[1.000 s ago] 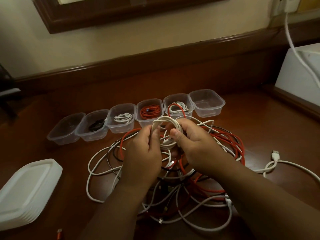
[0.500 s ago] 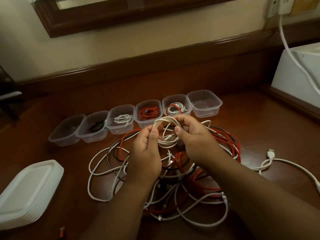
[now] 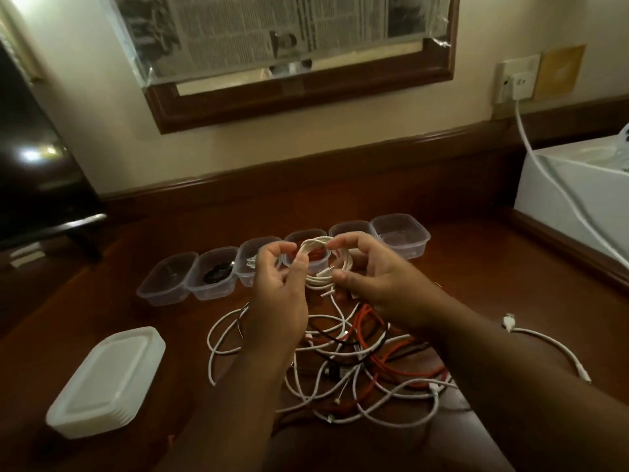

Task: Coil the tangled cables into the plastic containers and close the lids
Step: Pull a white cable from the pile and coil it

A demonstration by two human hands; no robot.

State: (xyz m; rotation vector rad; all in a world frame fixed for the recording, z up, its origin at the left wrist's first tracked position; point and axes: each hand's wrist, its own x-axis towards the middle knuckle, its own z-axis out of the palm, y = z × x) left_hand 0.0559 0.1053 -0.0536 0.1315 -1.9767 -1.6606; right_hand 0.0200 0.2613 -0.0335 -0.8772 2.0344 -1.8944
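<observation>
While both our forearms reach in from the near edge, the tangled cables [image 3: 354,362] lie on the wooden table [image 3: 493,267] beneath our wrists, a loose heap of white, red and black leads. Near-left of our left fingers sits a stack of white plastic lids [image 3: 105,381], well apart from the heap. Right of our right wrist a separate white USB cable [image 3: 544,342] trails across the wood, its plug end lying free.

Above the heap we hold a coiled white cable [image 3: 320,264] between both hands. Our left hand [image 3: 277,294] pinches the coil's left side, thumb up against the loops and the other fingers curled loosely beside it. Our right hand [image 3: 381,284] grips the right side, its fingers hooked over the top of the coil and its thumb pressed in from below; a short connector end sticks out just by that thumb.

Just beyond our fingertips runs a row of six clear plastic containers [image 3: 218,277], all without lids. One left of our left fingers holds a black coil [image 3: 216,274]. Directly behind the coil we hold, one shows red cable [image 3: 315,255]. The far-right container [image 3: 400,235], beyond our right fingers, looks empty.

Farther off, a white power cord [image 3: 544,172] drops from a wall socket [image 3: 515,78] over a white box [image 3: 575,189], and a framed newspaper [image 3: 289,32] hangs on the wall.
</observation>
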